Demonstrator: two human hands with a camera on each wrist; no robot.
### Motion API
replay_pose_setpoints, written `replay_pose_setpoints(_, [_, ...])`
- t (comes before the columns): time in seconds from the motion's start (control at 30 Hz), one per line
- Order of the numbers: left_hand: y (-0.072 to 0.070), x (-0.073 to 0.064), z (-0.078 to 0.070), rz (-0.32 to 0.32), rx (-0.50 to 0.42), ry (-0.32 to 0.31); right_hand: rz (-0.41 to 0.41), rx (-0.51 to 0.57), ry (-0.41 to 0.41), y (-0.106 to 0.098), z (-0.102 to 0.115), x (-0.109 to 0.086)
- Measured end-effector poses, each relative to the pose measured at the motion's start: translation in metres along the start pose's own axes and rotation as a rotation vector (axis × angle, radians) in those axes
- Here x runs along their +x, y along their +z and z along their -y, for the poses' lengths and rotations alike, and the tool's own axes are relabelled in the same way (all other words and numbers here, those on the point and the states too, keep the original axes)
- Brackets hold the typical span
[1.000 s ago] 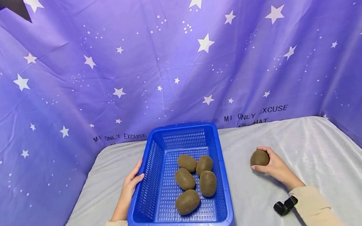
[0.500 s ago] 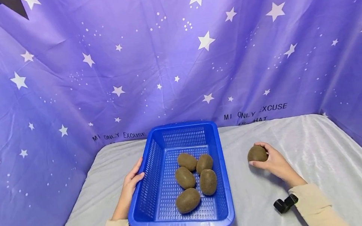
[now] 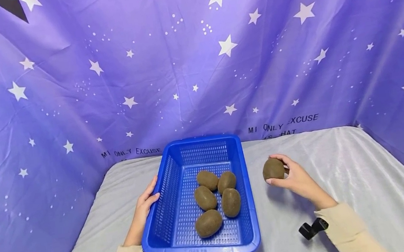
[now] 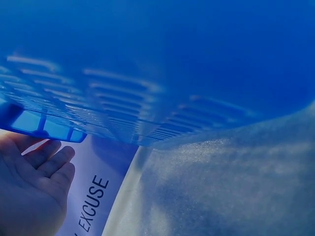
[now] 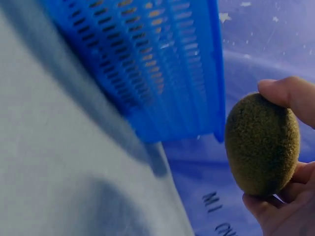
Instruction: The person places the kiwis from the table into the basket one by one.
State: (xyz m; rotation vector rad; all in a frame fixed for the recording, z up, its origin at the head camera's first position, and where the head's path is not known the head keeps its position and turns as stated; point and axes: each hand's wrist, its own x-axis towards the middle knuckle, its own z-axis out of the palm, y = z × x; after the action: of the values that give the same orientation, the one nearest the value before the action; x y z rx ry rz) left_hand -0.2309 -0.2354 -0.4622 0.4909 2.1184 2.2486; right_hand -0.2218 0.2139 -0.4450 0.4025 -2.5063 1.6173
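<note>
A brown fuzzy kiwi is pinched between the thumb and fingers of my right hand, to the right of the basket. In the right wrist view the kiwi is raised over the table, its shadow falling on the cloth. My left hand holds the left rim of a blue plastic basket, thumb at the edge. From the left wrist view, the fingers lie beneath the rim. Several more kiwis rest on the basket's floor, grouped toward its right side.
A pale grey cloth covers the table. Purple curtains with white stars rise behind it and along both sides. Black wrist cameras sit at the sleeves.
My right hand has lifted the kiwi off the cloth and brought it left, closer to the basket. The left hand and basket have stayed in place.
</note>
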Motion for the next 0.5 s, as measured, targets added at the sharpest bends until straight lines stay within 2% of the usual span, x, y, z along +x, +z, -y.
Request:
replay_pose_setpoints(0.23, [0.0,-0.002,0.002,0.009,-0.006,0.015,0.048,0.02,-0.055,0.011,0.022,0.005])
replay_pose_setpoints(0.5, [0.0,-0.001,0.0,0.0,-0.026,-0.037,0.088,0.005,-0.116,0.024,0.041,0.009])
